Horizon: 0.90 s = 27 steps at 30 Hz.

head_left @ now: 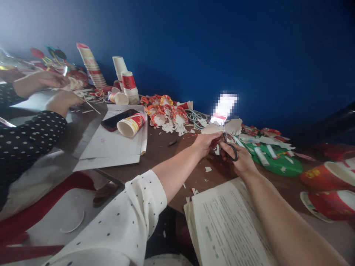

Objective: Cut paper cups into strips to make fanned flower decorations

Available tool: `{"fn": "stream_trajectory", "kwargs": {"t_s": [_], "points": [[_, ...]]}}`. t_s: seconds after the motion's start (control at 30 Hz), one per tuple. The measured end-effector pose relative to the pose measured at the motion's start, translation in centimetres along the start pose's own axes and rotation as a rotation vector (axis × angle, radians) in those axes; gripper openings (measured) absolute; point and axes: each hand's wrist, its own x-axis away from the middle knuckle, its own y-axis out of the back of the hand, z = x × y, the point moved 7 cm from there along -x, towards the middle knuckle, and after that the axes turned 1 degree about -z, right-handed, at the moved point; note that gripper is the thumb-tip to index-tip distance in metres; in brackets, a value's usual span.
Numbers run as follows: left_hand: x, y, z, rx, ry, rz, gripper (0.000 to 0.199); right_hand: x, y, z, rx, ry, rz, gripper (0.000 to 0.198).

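Note:
My right hand (240, 159) grips a pair of scissors (235, 154) by its dark handles, with the blades pointing up and away from me. Close against it, my left hand (205, 143) is closed, its fingers pinching a piece of paper cup (217, 150) that shows white below the fingers and is mostly hidden. Pale paper pieces (234, 126) lie just beyond both hands. A bright, blurred-out phone screen (224, 105) stands behind them. Under my right forearm lies a stack of printed paper (222, 221).
Red-and-white cut cups (166, 112) are heaped left of my hands. A paper cup (130, 125) and a dark phone (118, 120) rest on a white box lid (111, 147). Scraps cover a green disc (288, 166). At left, another person's hands (59, 99) work near stacked cups (93, 68).

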Motion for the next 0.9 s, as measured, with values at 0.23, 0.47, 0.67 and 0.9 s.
{"fn": "stream_trajectory", "kwargs": {"t_s": [0.23,0.47,0.67,0.9], "points": [[-0.01,-0.01,0.03,-0.017,0.027,-0.001,0.024,-0.01,0.03,-0.60,-0.007,-0.035,0.003,0.042],[0.15,-0.18,0.03,-0.010,0.028,0.010,0.021,0.02,0.08,-0.52,0.015,-0.022,-0.015,0.042],[0.00,-0.18,0.00,0.002,0.019,-0.001,0.021,-0.10,0.14,-0.48,0.003,0.000,-0.007,0.040],[0.43,-0.30,-0.22,0.000,0.044,-0.003,0.018,-0.11,0.14,-0.49,-0.023,-0.002,-0.017,0.042]]}}
